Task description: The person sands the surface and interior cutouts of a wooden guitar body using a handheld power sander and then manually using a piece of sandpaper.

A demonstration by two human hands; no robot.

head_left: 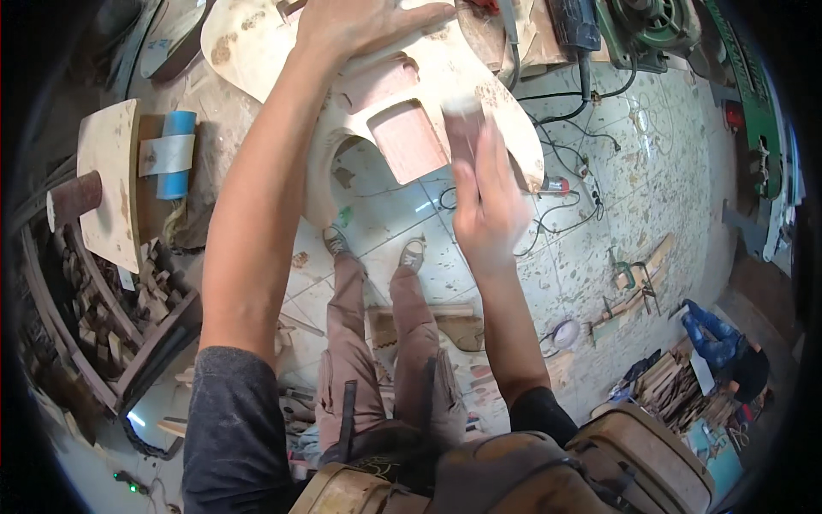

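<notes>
A pale wooden electric guitar body [492, 94] with burl spots lies across the bench edge at the top, its cut-out horn reaching toward me. Two rectangular pockets are carved into it, and their floors look pinkish. My left hand [360, 26] lies flat on the upper part of the body, thumb stretched to the right; its fingertips are partly cut off by the frame. My right hand [491, 206], smeared by motion, is closed round a brown sanding block [463, 128]. That block is over the body's right part, beside the larger pocket.
On the left stand a curved wooden piece [110, 184], a brown cylinder [74, 200] and a blue roll with a pale band [177, 154]. Power tools [575, 26] and cables lie at the upper right. Clamps [629, 278] rest on the floor. Another person [728, 351] is low at the far right.
</notes>
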